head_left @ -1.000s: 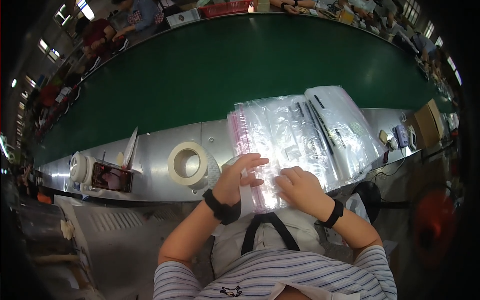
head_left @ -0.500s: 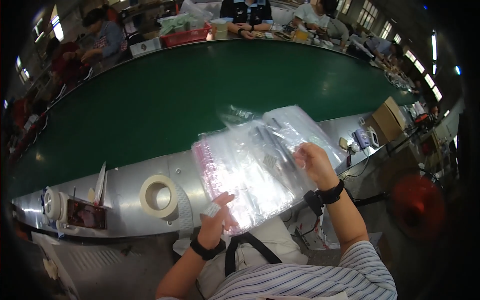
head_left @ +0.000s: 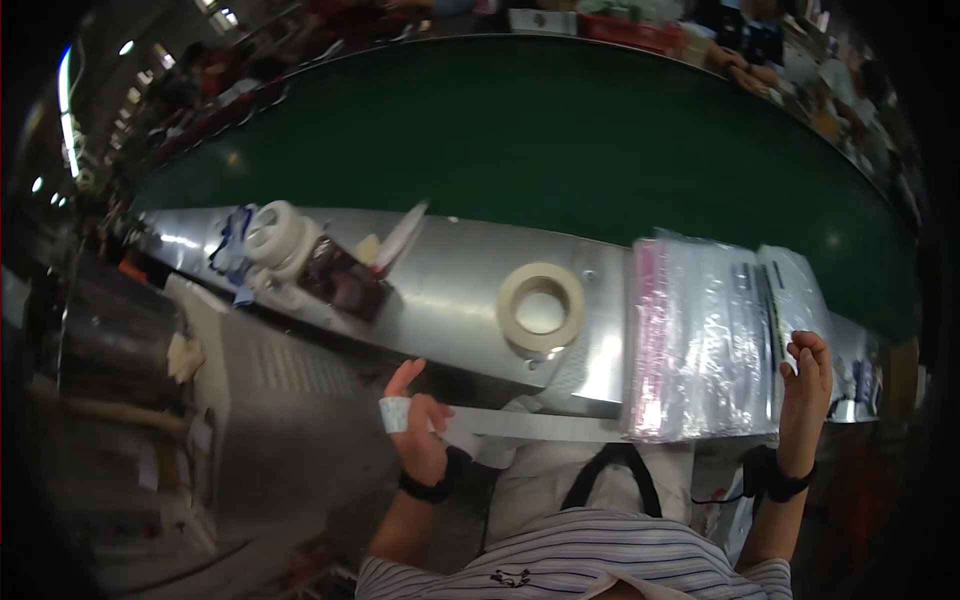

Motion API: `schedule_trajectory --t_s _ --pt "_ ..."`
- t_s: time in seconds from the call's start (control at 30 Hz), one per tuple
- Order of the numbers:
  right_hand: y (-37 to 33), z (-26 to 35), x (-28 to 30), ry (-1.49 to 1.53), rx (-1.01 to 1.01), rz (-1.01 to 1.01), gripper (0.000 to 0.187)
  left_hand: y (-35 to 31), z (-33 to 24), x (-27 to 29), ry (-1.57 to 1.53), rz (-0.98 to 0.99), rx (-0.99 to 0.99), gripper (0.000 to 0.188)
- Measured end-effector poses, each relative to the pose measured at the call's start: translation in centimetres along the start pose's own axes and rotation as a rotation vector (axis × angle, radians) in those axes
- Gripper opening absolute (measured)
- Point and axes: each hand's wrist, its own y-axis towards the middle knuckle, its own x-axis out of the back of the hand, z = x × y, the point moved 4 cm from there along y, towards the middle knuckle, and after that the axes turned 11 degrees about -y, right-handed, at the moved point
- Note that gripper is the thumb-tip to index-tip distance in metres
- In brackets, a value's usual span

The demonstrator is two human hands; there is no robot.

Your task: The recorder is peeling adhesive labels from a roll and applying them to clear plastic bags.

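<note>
At the table's front edge my left hand [head_left: 418, 435] has one finger raised, a pale wrap around it, and its other fingers closed at the end of a long whitish strip [head_left: 540, 425]. The strip, seemingly of labels, runs right to the lower corner of the plastic bags. A stack of clear plastic bags [head_left: 700, 335] with a pink band along its left side lies on the metal ledge. More clear bags [head_left: 795, 285] lie beside it on the right. Close to these, my right hand [head_left: 808, 385] has bent fingers, apart from the thumb, with nothing visible in them.
A roll of cream tape [head_left: 512, 310] lies on the metal ledge [head_left: 450, 300]. Farther left are a phone-like dark slab [head_left: 345, 280] and a white cylindrical object [head_left: 278, 235]. Beyond the ledge stretches a green surface [head_left: 520, 140], with people along its far side.
The view has swung left, so the ledge and bags appear farther right. My left hand has moved off the bags and now holds the strip, pulled out lengthwise. My right hand stays near the bags.
</note>
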Motion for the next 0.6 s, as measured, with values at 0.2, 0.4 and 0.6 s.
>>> schedule_trajectory --t_s 0.2,0.4,0.6 --pt "-8.7 6.1 -26.6 -0.193 -0.002 1.362 0.03 6.1 -1.9 9.7 0.05 -0.268 -0.184 0.039" --pt "-7.6 5.3 -44.1 -0.454 0.499 1.316 0.031 11.9 -2.9 10.4 0.066 -0.285 -0.233 0.042" --pt "-7.9 2.2 -51.9 -0.373 0.398 1.197 0.039 12.2 -2.6 9.2 0.301 -0.23 -0.201 0.047"
